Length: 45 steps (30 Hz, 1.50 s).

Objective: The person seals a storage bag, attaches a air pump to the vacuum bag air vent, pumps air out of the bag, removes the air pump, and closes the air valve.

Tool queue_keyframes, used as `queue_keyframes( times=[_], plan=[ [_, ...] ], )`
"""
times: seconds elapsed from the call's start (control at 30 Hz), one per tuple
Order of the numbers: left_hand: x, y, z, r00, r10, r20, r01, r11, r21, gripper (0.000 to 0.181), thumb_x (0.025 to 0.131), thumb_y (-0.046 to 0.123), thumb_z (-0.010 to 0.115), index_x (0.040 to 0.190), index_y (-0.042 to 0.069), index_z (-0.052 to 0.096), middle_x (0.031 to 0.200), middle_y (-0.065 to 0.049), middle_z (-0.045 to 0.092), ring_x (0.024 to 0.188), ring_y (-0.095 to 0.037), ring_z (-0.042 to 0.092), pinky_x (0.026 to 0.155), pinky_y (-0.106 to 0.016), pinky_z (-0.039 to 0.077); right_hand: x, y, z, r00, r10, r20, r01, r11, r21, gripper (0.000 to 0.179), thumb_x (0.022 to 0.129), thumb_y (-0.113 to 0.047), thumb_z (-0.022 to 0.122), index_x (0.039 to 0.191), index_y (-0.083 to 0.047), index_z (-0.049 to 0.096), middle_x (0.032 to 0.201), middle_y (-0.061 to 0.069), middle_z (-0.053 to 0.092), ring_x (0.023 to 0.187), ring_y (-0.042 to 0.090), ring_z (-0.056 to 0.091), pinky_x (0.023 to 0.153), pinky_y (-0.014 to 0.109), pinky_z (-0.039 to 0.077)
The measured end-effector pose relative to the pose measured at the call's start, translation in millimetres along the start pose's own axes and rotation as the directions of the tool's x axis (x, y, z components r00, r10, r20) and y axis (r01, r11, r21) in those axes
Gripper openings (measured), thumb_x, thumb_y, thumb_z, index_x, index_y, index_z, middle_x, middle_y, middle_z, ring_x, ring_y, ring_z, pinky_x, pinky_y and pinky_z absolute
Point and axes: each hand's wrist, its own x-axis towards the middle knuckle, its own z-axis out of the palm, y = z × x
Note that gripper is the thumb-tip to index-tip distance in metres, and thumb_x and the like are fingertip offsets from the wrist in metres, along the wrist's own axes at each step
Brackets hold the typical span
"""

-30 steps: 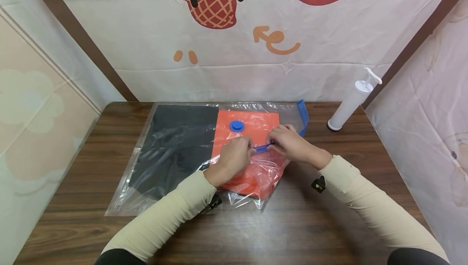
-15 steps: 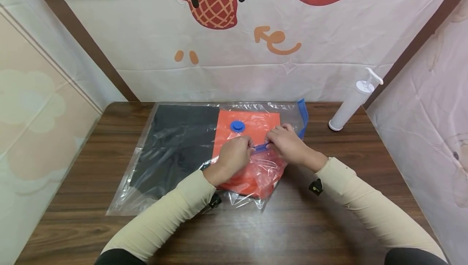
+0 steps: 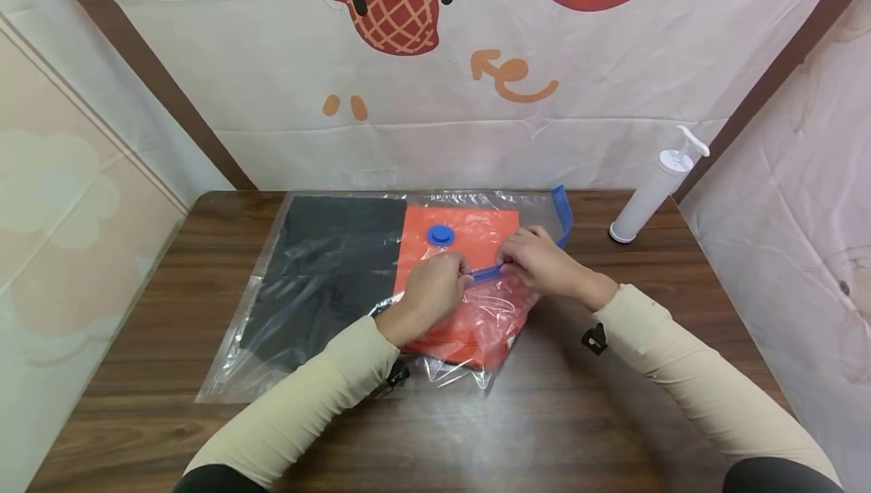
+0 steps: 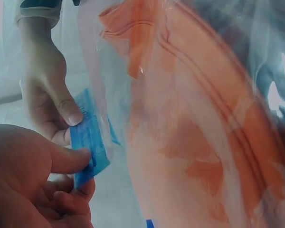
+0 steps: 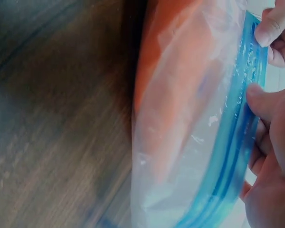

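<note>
A clear vacuum storage bag point(image 3: 234, 372) lies on the table with folded black cloth point(image 3: 327, 274) and orange cloth point(image 3: 469, 228) inside. Its blue zip strip point(image 3: 486, 274) is lifted and folded back over the orange part. My left hand point(image 3: 432, 289) pinches this strip between thumb and fingers. Close on its right, my right hand point(image 3: 544, 266) pinches the same strip, with a short piece showing between them. In the right wrist view the ridged zip point(image 5: 228, 142) runs down past both thumbs. A round blue valve point(image 3: 441, 235) sits on the bag just beyond my hands.
A white hand pump point(image 3: 649, 194) stands at the table's back right, its handle up. The strip's far end point(image 3: 562, 209) sticks up near the back edge. Printed cloth walls point(image 3: 435, 137) enclose the brown wooden table point(image 3: 517, 448) at the back and sides.
Both hands keep their pinch on the zip strip. The right hand slid slightly left, then back right, so a little more strip shows between the hands than half a second ago.
</note>
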Motion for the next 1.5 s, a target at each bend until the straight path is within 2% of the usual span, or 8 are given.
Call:
queue_keyframes(
  times=[0.23, 0.47, 0.63, 0.77, 0.87, 1.0, 1.2, 1.5],
  plan=[
    [5.8, 2.4, 0.6, 0.998, 0.061, -0.028, -0.061, 0.998, 0.006, 0.006, 0.090, 0.013, 0.076, 0.086, 0.014, 0.072, 0.085, 0.001, 0.071, 0.087, -0.021, 0.058, 0.070, -0.037, 0.052, 0.6, -4.6, 4.5, 0.999, 0.016, -0.050, -0.018, 0.998, -0.054, 0.009, 0.092, -0.005, 0.073, 0.093, -0.010, 0.065, 0.091, 0.001, 0.067, 0.092, 0.023, 0.060, 0.100, 0.055, 0.037],
    [6.1, 0.8, 4.9, 0.995, 0.091, -0.045, -0.092, 0.996, -0.015, 0.009, 0.090, 0.008, 0.076, 0.084, 0.010, 0.069, 0.086, -0.002, 0.071, 0.090, -0.025, 0.064, 0.081, -0.040, 0.053, 2.7, -9.3, 9.6, 0.998, 0.048, -0.031, -0.052, 0.988, -0.144, 0.006, 0.094, -0.007, 0.071, 0.098, -0.008, 0.067, 0.095, 0.003, 0.068, 0.095, 0.024, 0.060, 0.100, 0.052, 0.038],
    [4.1, 0.1, 8.0, 0.997, 0.069, -0.029, -0.070, 0.997, -0.034, 0.010, 0.091, 0.007, 0.073, 0.084, 0.009, 0.066, 0.086, -0.004, 0.068, 0.091, -0.025, 0.063, 0.081, -0.041, 0.053, 5.1, -6.2, 3.1, 0.998, 0.061, 0.004, -0.061, 0.995, -0.083, 0.008, 0.092, -0.010, 0.075, 0.096, -0.012, 0.069, 0.095, 0.000, 0.069, 0.096, 0.022, 0.061, 0.102, 0.054, 0.035],
    [4.2, 0.0, 6.6, 0.999, 0.046, -0.001, -0.046, 0.998, -0.042, 0.008, 0.092, 0.009, 0.073, 0.086, 0.010, 0.067, 0.088, -0.003, 0.068, 0.093, -0.025, 0.062, 0.082, -0.041, 0.053, 4.4, -0.1, -3.2, 0.998, 0.065, 0.019, -0.064, 0.997, -0.032, 0.009, 0.090, -0.011, 0.078, 0.094, -0.013, 0.070, 0.095, -0.001, 0.069, 0.097, 0.023, 0.059, 0.098, 0.055, 0.037],
    [5.7, -0.9, 7.1, 0.999, 0.050, -0.009, -0.051, 0.998, -0.031, 0.007, 0.090, 0.009, 0.073, 0.087, 0.010, 0.067, 0.086, -0.003, 0.068, 0.090, -0.024, 0.062, 0.078, -0.039, 0.053, 2.7, -0.5, -3.4, 0.996, 0.084, 0.023, -0.083, 0.996, -0.033, 0.008, 0.090, -0.011, 0.078, 0.094, -0.012, 0.071, 0.095, 0.000, 0.068, 0.095, 0.024, 0.058, 0.093, 0.054, 0.039],
    [8.2, -0.1, 10.2, 0.997, 0.075, -0.032, -0.075, 0.997, -0.026, 0.007, 0.091, 0.012, 0.074, 0.088, 0.009, 0.068, 0.083, -0.002, 0.068, 0.083, -0.021, 0.059, 0.073, -0.036, 0.050, 1.7, -5.5, -1.2, 0.994, 0.105, 0.021, -0.105, 0.994, -0.034, 0.007, 0.091, -0.011, 0.077, 0.095, -0.011, 0.071, 0.095, 0.001, 0.068, 0.094, 0.024, 0.058, 0.092, 0.052, 0.040],
    [12.2, 3.8, 12.5, 0.996, 0.088, -0.031, -0.090, 0.995, -0.051, 0.011, 0.093, 0.015, 0.076, 0.087, 0.009, 0.070, 0.081, 0.000, 0.069, 0.080, -0.018, 0.055, 0.071, -0.032, 0.047, 1.9, -8.4, 1.2, 0.997, 0.083, 0.011, -0.082, 0.995, -0.048, 0.008, 0.092, -0.010, 0.075, 0.096, -0.012, 0.068, 0.096, 0.001, 0.068, 0.097, 0.026, 0.060, 0.087, 0.048, 0.039],
    [15.0, 3.8, 11.0, 0.994, 0.108, -0.031, -0.109, 0.992, -0.059, 0.012, 0.094, 0.014, 0.074, 0.085, 0.009, 0.069, 0.079, 0.000, 0.068, 0.081, -0.020, 0.057, 0.074, -0.033, 0.048, 2.9, -10.2, 0.4, 0.997, 0.080, -0.022, -0.081, 0.995, -0.064, 0.007, 0.094, -0.011, 0.074, 0.097, -0.011, 0.067, 0.095, 0.001, 0.068, 0.097, 0.025, 0.059, 0.089, 0.048, 0.039]
  ],
)
